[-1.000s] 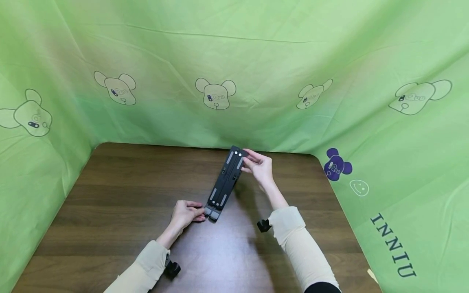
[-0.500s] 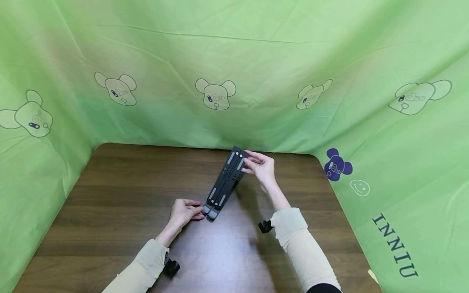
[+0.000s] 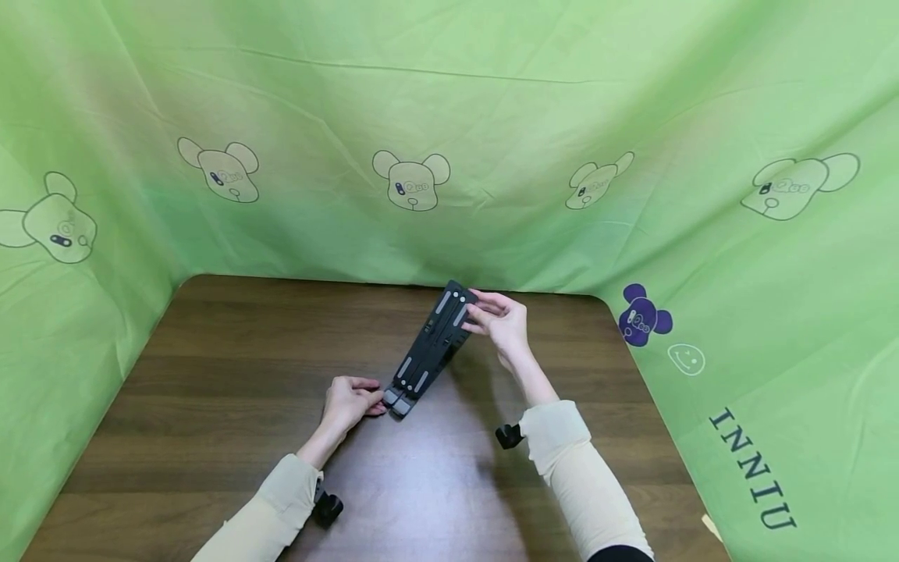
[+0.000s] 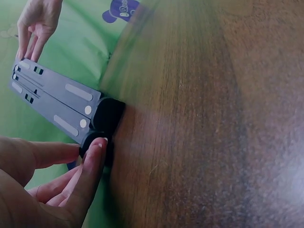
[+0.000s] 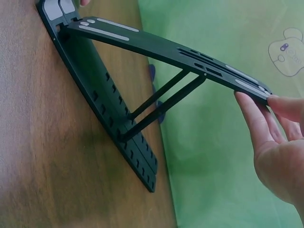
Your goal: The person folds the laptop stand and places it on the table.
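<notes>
Green cloth [image 3: 506, 117] behind wooden table [image 3: 246, 351]; right fingers [image 5: 256, 118] pinch black stand [image 3: 431, 340].

The person is wearing cream sleeves, the left sleeve [image 3: 246, 523] and right sleeve [image 3: 590, 488] both ending in broad turned-back cuffs. From the right side of the left cuff [image 3: 291, 482] a blocky black device [image 3: 328, 510] is jutting; a similar dark unit [image 3: 509, 435] is protruding left of the right cuff [image 3: 556, 429]. At the right sleeve's near end, a rounded black patch [image 3: 621, 554] is showing. Beyond the cuffs, the left hand [image 3: 349, 402] and right hand [image 3: 502, 321] are showing bare.
</notes>
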Motion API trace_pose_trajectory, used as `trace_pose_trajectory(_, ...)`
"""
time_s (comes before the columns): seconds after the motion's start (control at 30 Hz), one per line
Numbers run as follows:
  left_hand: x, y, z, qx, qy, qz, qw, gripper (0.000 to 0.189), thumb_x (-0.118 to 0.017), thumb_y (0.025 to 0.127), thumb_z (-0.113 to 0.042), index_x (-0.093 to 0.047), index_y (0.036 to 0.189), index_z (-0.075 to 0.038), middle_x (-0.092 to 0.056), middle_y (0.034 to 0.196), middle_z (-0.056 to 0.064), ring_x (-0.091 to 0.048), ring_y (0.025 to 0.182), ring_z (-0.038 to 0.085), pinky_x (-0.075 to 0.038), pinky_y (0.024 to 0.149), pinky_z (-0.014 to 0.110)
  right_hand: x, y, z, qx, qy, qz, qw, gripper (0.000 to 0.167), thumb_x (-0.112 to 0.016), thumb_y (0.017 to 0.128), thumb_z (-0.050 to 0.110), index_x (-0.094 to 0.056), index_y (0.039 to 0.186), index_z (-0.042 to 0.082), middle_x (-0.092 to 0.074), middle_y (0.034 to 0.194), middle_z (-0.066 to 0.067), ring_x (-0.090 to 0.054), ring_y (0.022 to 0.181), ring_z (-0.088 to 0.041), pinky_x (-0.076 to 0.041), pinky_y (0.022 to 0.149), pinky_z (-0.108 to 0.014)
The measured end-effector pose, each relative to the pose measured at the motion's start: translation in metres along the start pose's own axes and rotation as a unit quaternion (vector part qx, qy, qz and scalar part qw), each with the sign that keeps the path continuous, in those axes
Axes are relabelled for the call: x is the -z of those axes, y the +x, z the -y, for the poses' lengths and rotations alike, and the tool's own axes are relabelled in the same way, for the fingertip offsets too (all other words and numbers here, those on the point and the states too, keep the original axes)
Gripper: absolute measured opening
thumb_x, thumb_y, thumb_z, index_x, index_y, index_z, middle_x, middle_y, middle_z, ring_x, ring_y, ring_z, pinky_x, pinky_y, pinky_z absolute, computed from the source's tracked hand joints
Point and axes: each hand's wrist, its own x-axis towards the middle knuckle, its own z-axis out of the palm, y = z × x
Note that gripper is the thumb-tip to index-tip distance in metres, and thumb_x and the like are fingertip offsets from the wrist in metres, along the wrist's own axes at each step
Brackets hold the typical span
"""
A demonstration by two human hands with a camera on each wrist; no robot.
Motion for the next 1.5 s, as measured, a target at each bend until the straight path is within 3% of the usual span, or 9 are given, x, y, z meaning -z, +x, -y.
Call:
trace_pose_trajectory(0.43,0.001,0.002,-0.003,-0.011,0.042,-0.023,0.9988,0.027,-0.072,0.096,0.009,-0.074,0.12,0.019,-0.081,0.083,0.028,-0.077,0.058,0.013,-0.066,0.059,0.024,-0.001,-0.004,-0.003,0.011,0.027,-0.024,0.9993,0.038,-0.064,0.097,-0.022,-0.062,0.135,-0.023,-0.083,0.089,0.007,-0.08,0.077,-0.009,-0.071,0.071,-0.032)
trace_pose_trajectory(0.6,0.002,0.003,-0.003,-0.027,0.071,-0.031,0.9966,0.028,-0.073,0.094,0.006,-0.075,0.12,0.017,-0.081,0.08,0.024,-0.079,0.059,0.015,-0.066,0.059,0.024,-0.002,-0.006,-0.002,0.016,0.04,-0.037,0.9984,0.028,-0.064,0.094,-0.024,-0.076,0.115,-0.01,-0.083,0.091,0.006,-0.08,0.076,-0.01,-0.071,0.07,-0.033)
trace_pose_trajectory(0.73,0.002,0.004,-0.003,-0.042,0.092,-0.043,0.9939,0.028,-0.073,0.093,0.005,-0.077,0.119,0.015,-0.081,0.079,0.023,-0.08,0.06,0.018,-0.066,0.059,0.025,-0.002,-0.008,-0.003,0.015,0.051,-0.046,0.9975,0.032,-0.064,0.093,-0.026,-0.077,0.099,0.002,-0.083,0.095,0.005,-0.08,0.075,-0.012,-0.071,0.069,-0.034)
trace_pose_trajectory(1.0,0.008,0.008,-0.004,-0.046,0.113,-0.057,0.9909,0.028,-0.073,0.093,0.003,-0.078,0.118,0.014,-0.082,0.081,0.023,-0.081,0.061,0.019,-0.066,0.059,0.024,-0.002,-0.012,0.0,-0.002,0.055,-0.045,0.9975,0.037,-0.065,0.093,-0.026,-0.076,0.09,0.01,-0.084,0.096,0.006,-0.081,0.075,-0.013,-0.071,0.073,-0.037)
trace_pose_trajectory(1.23,0.012,0.015,-0.005,-0.034,0.11,-0.075,0.9905,0.03,-0.073,0.093,0.001,-0.078,0.121,0.012,-0.083,0.081,0.02,-0.078,0.057,0.011,-0.062,0.057,0.018,0.0,-0.015,0.001,-0.024,0.078,-0.037,0.996,0.039,-0.066,0.094,-0.024,-0.079,0.089,0.012,-0.084,0.093,0.004,-0.08,0.073,-0.014,-0.071,0.08,-0.042)
trace_pose_trajectory(1.5,0.007,0.009,-0.007,-0.004,0.05,-0.061,0.9969,0.032,-0.073,0.095,0.006,-0.074,0.125,0.017,-0.082,0.096,0.03,-0.075,0.056,0.008,-0.065,0.058,0.022,-0.002,-0.02,-0.001,-0.029,0.077,-0.059,0.9949,0.033,-0.067,0.094,-0.023,-0.077,0.092,0.009,-0.083,0.092,0.004,-0.079,0.071,-0.013,-0.071,0.08,-0.042)
